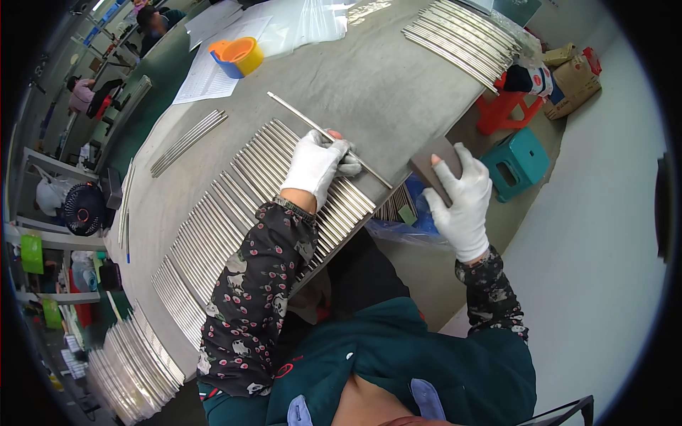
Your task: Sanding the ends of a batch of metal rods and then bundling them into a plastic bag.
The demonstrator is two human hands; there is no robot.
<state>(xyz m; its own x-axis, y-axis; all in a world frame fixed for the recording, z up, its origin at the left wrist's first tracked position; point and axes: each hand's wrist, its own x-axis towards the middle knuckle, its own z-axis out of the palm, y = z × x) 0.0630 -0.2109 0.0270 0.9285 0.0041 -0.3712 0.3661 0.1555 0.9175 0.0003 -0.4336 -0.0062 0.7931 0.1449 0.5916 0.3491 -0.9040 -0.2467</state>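
My left hand [312,165], in a white glove with bare fingertips showing, is closed around a thin metal rod [295,112]. The rod slants over the grey table [376,92], its lower right end close to the table edge. Below that hand lie rows of similar metal rods [209,245], side by side along the near edge. My right hand [465,209], also white-gloved, grips a flat brown-grey block [428,162] just off the table's right edge. The block looks like a sanding block, and its underside is hidden. It is apart from the rod.
More rods [462,42] lie at the far right; a small bunch [188,142] lies left. Wrapped rods [131,369] are stacked lower left. Yellow-and-blue round items [241,57] sit on papers. Red [497,113] and teal stools [515,165] stand beside the table. Other people work far left.
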